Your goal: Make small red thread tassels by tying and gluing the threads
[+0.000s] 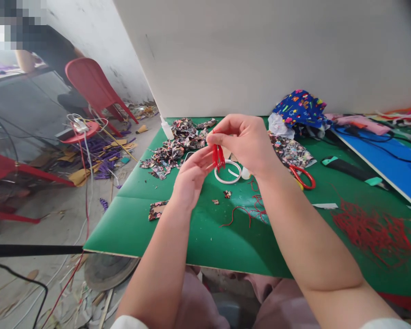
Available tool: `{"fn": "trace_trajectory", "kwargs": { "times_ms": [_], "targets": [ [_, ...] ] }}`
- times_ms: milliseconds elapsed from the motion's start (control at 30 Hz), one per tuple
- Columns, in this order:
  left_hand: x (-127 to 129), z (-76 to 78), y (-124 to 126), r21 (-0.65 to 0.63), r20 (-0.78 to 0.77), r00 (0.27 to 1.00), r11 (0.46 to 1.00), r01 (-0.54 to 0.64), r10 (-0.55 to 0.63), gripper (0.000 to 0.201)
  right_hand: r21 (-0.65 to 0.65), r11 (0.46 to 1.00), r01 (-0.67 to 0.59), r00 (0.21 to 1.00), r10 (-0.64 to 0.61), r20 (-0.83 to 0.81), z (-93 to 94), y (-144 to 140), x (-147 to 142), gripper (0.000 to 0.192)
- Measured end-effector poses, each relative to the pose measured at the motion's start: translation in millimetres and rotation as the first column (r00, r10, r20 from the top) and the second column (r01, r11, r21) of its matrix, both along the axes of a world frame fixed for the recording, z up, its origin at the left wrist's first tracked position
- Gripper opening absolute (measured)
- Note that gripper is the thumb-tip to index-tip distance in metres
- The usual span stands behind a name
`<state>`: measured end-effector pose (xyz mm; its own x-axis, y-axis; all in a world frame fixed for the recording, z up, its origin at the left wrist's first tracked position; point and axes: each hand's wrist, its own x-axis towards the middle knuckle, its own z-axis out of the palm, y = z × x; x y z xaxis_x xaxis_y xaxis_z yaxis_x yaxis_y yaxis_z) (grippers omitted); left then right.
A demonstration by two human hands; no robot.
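A small red thread tassel (218, 157) hangs above the green table, its strands pointing down. My right hand (248, 141) pinches it at the top between thumb and fingertips. My left hand (193, 171) is beside the tassel with its fingers stretched out and close to the strands; whether they touch cannot be made out. Behind and below the tassel lies a white ring-shaped coil (228, 182). Loose red threads (241, 209) curl on the table under my right forearm.
Dark floral scraps (173, 153) and a white bottle (167, 130) lie at back left. To the right are red-handled scissors (312, 184), a black-and-teal tool (351, 171), red thread clippings (373, 230) and a blue board (383, 155). Red chairs (89, 75) and a person (51, 45) are beyond.
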<state>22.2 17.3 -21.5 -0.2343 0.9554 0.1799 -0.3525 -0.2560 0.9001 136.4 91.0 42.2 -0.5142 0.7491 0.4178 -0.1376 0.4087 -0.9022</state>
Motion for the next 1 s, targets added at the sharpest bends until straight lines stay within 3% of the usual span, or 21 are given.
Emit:
{"fn": "trace_trajectory", "kwargs": {
  "times_ms": [67, 200, 367, 633, 800, 900, 1000],
  "targets": [
    [2.6, 0.6, 0.5, 0.009, 0.055, 0.998, 0.999, -0.032, 0.032, 0.025, -0.026, 0.999, -0.030, 0.999, 0.031, 0.020, -0.6, -3.0, -2.2, 0.019],
    [8.2, -0.2, -0.3, 0.002, 0.038, 0.998, 0.999, -0.048, 0.048, 0.033, -0.023, 0.997, -0.073, 0.996, 0.075, 0.058, -0.9, -8.8, -4.8, 0.020],
    [7.7, -2.1, -1.6, 0.012, 0.065, 0.998, 1.000, -0.007, 0.007, 0.018, -0.056, 0.992, -0.113, 0.991, 0.117, 0.069, -2.0, -11.7, -4.3, 0.021],
    [10.7, 1.6, -2.7, -0.035, 0.051, 0.999, 0.999, 0.008, -0.006, 0.015, -0.035, 0.999, -0.040, 0.999, 0.040, 0.009, 1.9, -4.6, -0.6, 0.015],
    [7.7, 1.5, -7.5, -0.062, -0.033, 0.993, 0.992, 0.113, -0.115, 0.016, -0.052, 0.999, -0.013, 0.999, 0.011, -0.053, 3.9, 0.3, 3.1, 0.015],
    [2.5, 1.1, -8.6, -0.076, -0.084, 0.977, 0.978, 0.192, -0.198, 0.026, -0.076, 0.997, -0.021, 0.995, 0.013, -0.098, 4.0, 1.8, 4.5, 0.017],
    [-2.0, 1.8, -6.3, -0.048, -0.056, 0.986, 0.987, 0.156, -0.159, 0.049, -0.096, 0.995, -0.030, 0.993, 0.019, -0.118, 3.7, 1.7, 4.8, 0.019]
  ]
}}
